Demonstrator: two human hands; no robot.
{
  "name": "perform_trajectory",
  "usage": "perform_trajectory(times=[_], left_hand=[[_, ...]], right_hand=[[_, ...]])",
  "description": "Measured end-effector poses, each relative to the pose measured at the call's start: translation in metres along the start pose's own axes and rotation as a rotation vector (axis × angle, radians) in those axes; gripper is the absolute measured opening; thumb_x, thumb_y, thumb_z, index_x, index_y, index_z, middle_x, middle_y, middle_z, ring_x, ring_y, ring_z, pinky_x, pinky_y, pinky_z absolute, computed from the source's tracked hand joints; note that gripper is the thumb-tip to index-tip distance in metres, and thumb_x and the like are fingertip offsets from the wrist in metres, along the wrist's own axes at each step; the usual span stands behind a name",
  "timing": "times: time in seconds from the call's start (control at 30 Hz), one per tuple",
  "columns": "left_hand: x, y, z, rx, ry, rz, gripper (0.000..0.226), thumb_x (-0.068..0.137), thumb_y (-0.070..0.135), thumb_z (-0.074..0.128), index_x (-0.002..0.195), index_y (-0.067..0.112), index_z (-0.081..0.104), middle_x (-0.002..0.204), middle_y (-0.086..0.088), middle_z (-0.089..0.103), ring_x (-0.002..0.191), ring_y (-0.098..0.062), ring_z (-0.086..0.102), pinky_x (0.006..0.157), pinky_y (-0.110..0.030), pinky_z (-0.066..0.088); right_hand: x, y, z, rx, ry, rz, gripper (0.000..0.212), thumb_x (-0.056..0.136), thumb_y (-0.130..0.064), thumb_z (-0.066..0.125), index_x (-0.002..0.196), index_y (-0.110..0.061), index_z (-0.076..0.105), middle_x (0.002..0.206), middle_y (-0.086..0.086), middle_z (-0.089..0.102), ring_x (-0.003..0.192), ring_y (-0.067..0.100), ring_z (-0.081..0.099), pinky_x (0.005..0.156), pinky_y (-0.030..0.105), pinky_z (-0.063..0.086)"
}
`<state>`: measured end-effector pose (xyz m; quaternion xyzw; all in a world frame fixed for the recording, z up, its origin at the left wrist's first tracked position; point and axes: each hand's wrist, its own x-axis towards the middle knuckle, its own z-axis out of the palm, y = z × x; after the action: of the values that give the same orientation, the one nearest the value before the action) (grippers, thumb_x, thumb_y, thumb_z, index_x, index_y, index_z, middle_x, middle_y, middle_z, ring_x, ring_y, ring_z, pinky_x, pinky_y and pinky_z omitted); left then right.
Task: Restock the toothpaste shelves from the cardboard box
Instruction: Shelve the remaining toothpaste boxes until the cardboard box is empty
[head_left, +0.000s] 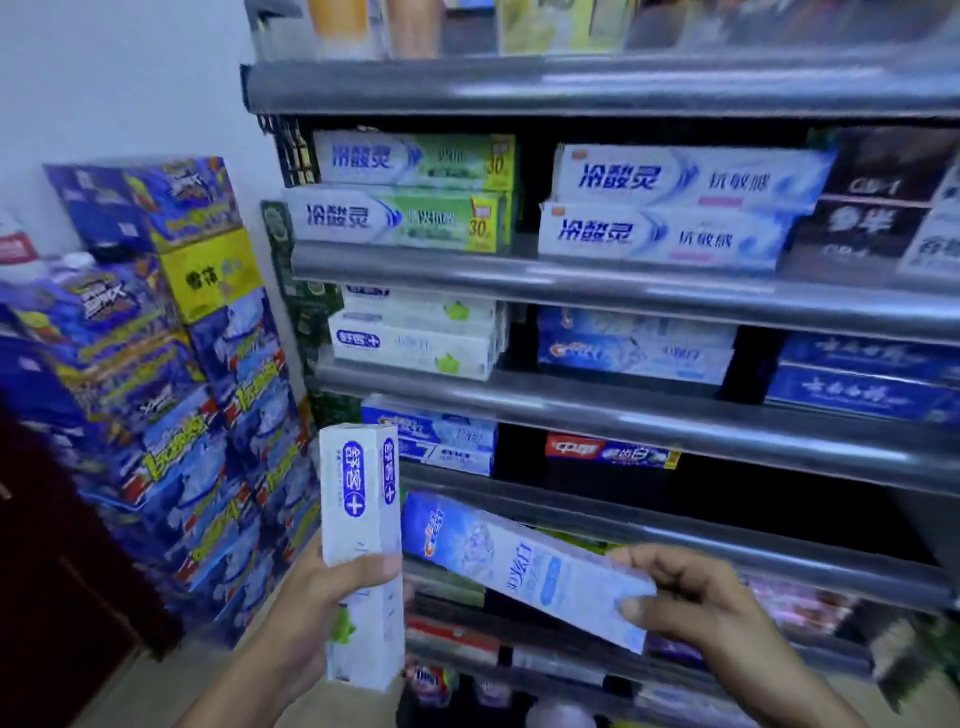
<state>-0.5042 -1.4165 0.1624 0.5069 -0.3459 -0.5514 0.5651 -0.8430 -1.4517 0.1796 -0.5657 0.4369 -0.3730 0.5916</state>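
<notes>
Toothpaste: I count two cartons, both held before shelves (623, 291). White carton (358, 519), upright, blue logo, gripped by my left hand (322, 597). Blue carton (519, 561), tilted, end pinched by my right hand (691, 597).

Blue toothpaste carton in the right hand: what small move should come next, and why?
Probably lift the slanted blue cardboard toothpaste carton, pinched by the right hand, toward the blue cartons stacked on a higher shelf; its print resembles theirs.
</notes>
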Motion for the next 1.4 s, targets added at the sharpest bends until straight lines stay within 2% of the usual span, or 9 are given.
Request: perform_trajectory(times=[0.17,0.33,0.5,0.73,0.9,1.1,1.2,1.3,1.4], left_hand=[[0.014,0.03,-0.012,-0.028,0.01,0.07,0.079,0.035,0.032,0.092,0.112,0.027,0.073,0.109,-0.007,0.078,0.096,-0.035,0.074,0.088,-0.051,0.054],[0.03,0.057,-0.008,-0.013,-0.057,0.174,0.084,0.039,0.031,0.09,0.12,0.022,0.068,0.106,-0.011,0.077,0.088,-0.036,0.075,0.068,-0.041,0.062],[0.047,0.071,0.016,-0.004,-0.158,0.214,0.06,0.041,0.031,0.09,0.099,0.026,0.08,0.101,-0.012,0.078,0.084,-0.036,0.075,0.066,-0.039,0.062],[0.064,0.07,0.068,0.045,-0.229,0.231,0.068,0.039,0.031,0.091,0.103,0.014,0.076,0.096,-0.013,0.078,0.081,-0.031,0.075,0.065,-0.034,0.061],[0.077,0.06,0.106,0.146,-0.246,0.249,0.07,0.04,0.032,0.092,0.103,0.01,0.073,0.093,-0.013,0.078,0.077,-0.029,0.075,0.063,-0.035,0.062],[0.089,0.051,0.132,0.324,-0.266,0.358,0.065,0.048,0.042,0.092,0.109,0.032,0.07,0.099,0.006,0.079,0.087,-0.019,0.075,0.067,-0.024,0.058],[0.091,0.052,0.142,0.375,-0.291,0.405,0.065,0.054,0.043,0.092,0.111,0.054,0.064,0.105,0.018,0.075,0.092,-0.006,0.073,0.066,-0.018,0.057],[0.097,0.056,0.15,0.417,-0.298,0.419,0.068,0.059,0.04,0.091,0.116,0.06,0.059,0.106,0.021,0.074,0.091,-0.005,0.072,0.068,-0.022,0.059],[0.108,0.059,0.153,0.489,-0.28,0.417,0.066,0.061,0.038,0.089,0.114,0.06,0.058,0.103,0.022,0.073,0.087,-0.003,0.072,0.074,-0.032,0.062]], right_hand=[[0.016,-0.022,0.02,0.004,0.08,-0.114,0.043,0.059,-0.011,0.086,0.101,-0.012,0.08,0.101,0.015,0.077,0.086,0.023,0.074,0.069,0.028,0.06],[0.029,-0.037,0.027,-0.017,0.225,-0.227,0.048,0.062,-0.02,0.086,0.109,-0.014,0.077,0.097,0.027,0.072,0.086,0.03,0.069,0.075,0.046,0.058],[0.033,-0.054,0.007,0.062,0.445,-0.342,0.053,0.059,-0.021,0.087,0.11,-0.014,0.072,0.076,0.001,0.072,0.071,0.015,0.069,0.063,0.02,0.055],[0.029,-0.073,-0.027,-0.019,0.607,-0.424,0.046,0.071,-0.018,0.086,0.115,-0.019,0.073,0.108,0.003,0.075,0.093,0.024,0.075,0.082,0.034,0.06],[0.04,-0.082,-0.057,-0.094,0.658,-0.483,0.04,0.082,-0.004,0.079,0.118,-0.018,0.069,0.094,-0.007,0.076,0.087,0.001,0.071,0.07,0.012,0.055],[0.057,-0.083,-0.087,-0.243,0.762,-0.523,0.043,0.087,-0.01,0.077,0.127,-0.024,0.065,0.108,-0.013,0.07,0.09,-0.013,0.063,0.072,0.006,0.05],[0.064,-0.079,-0.095,-0.314,0.775,-0.532,0.045,0.087,-0.014,0.078,0.125,-0.033,0.065,0.113,-0.016,0.068,0.099,-0.002,0.062,0.081,0.016,0.049],[0.072,-0.077,-0.096,-0.417,0.834,-0.519,0.038,0.086,-0.023,0.079,0.116,-0.044,0.068,0.101,-0.016,0.07,0.087,0.01,0.064,0.074,0.023,0.051],[0.082,-0.078,-0.096,-0.613,0.894,-0.47,0.034,0.089,-0.031,0.074,0.122,-0.033,0.069,0.091,-0.005,0.07,0.079,0.018,0.063,0.068,0.029,0.048]])
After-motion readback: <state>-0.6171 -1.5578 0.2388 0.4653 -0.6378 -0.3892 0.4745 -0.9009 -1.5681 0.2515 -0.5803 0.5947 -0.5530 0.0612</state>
